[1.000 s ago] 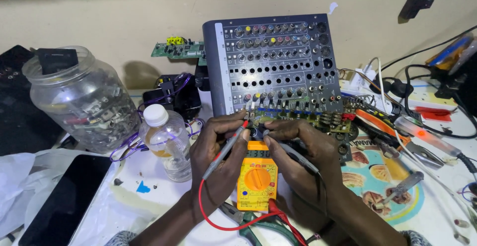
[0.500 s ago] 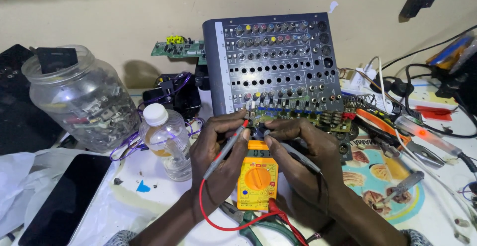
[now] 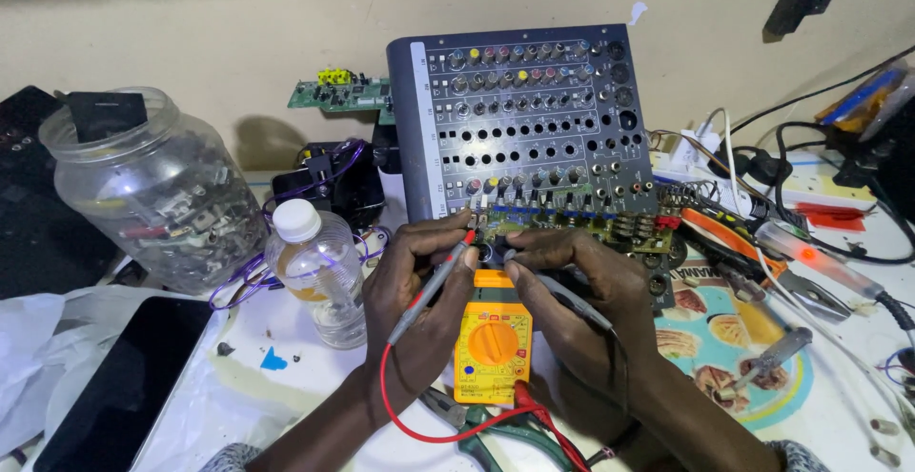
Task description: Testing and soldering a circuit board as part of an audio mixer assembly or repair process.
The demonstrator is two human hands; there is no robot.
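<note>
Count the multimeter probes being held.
2. The red probe is in the left hand; the black probe is in the right hand. Both tips meet the circuit board.

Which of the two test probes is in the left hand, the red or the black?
The red probe, pinched in the left hand; the right hand holds the black probe.

A glass jar (parts inside), plastic bottle, dark phone.
</note>
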